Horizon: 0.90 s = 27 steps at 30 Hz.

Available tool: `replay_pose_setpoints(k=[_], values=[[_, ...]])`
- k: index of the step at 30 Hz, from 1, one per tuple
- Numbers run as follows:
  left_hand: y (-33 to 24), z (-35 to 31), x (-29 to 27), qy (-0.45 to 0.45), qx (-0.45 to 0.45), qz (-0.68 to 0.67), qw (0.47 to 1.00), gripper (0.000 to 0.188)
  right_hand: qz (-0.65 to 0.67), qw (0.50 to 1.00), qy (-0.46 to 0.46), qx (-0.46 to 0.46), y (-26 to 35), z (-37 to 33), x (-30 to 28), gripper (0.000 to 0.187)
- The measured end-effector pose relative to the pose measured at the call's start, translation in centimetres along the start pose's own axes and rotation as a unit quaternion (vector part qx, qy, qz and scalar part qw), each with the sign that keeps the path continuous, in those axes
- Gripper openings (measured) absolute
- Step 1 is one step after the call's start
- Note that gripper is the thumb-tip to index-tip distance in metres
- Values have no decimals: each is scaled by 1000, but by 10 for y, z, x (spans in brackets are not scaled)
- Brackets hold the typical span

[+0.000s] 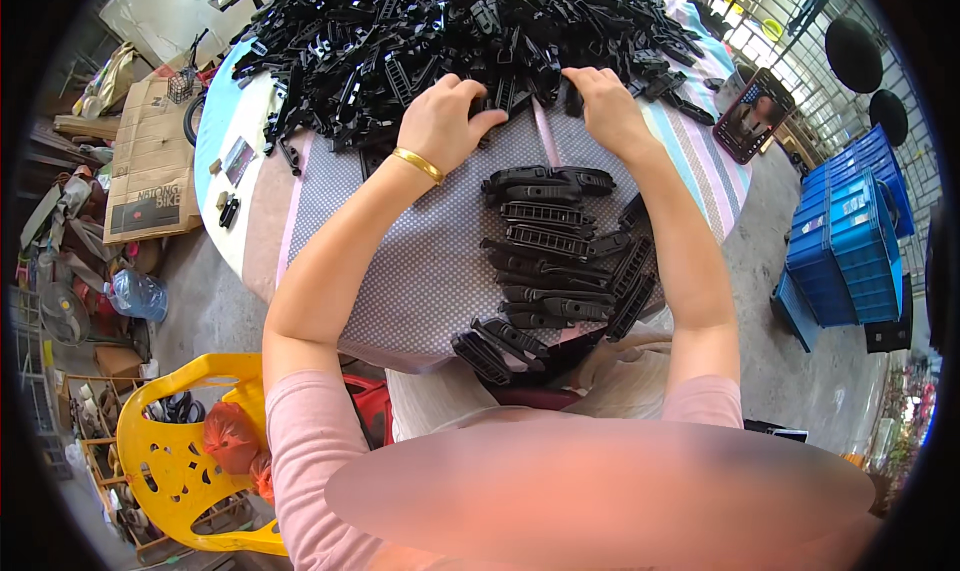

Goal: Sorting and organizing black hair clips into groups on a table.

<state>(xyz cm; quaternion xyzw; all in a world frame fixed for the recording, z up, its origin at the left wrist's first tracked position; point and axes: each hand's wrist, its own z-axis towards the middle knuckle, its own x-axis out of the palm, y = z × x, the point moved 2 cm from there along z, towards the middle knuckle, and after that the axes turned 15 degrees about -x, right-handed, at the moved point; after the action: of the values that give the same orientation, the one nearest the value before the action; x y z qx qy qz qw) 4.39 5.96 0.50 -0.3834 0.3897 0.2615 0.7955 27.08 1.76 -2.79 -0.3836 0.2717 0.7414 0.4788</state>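
Observation:
A large heap of black plastic parts point(370, 56) covers the far side of the table. At the heap's near edge, my left hand point(440, 123), with a gold bangle on the wrist, has thumb and fingers curved round a black plastic part point(480, 102). Across a short gap, my right hand point(605, 111) bends its fingers over another black plastic part point(573, 99); its thumb is mostly hidden. Between my forearms lies a stack of elongated black parts point(550, 241), some with ladder-like slots, laid roughly in rows. A few more parts point(495, 349) rest at the near table edge.
A patterned cloth point(400, 261) covers the round table. A phone point(755, 116) stands at the right edge. Blue crates point(850, 241) are on the floor to the right. To the left are a yellow plastic chair point(180, 456) with red bags, and a cardboard box point(150, 161).

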Motion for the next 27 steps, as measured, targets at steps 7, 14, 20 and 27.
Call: replay_pose_setpoints(k=[7, 14, 20, 27], values=[[-6, -5, 14, 3, -49, 156, 986, 35, -23, 995, 93, -26, 10, -2, -14, 27], [0, -7, 13, -51, -34, 66, 996, 23, 172, 973, 139, 70, 21, -2, -32, 29], [0, -1, 8, -43, -90, -205, 974, 28, 375, 924, -64, 33, 64, 7, -39, 35], [-19, -10, 4, 34, -109, -237, 965, 60, 303, 947, -97, -42, 76, 9, -39, 35]])
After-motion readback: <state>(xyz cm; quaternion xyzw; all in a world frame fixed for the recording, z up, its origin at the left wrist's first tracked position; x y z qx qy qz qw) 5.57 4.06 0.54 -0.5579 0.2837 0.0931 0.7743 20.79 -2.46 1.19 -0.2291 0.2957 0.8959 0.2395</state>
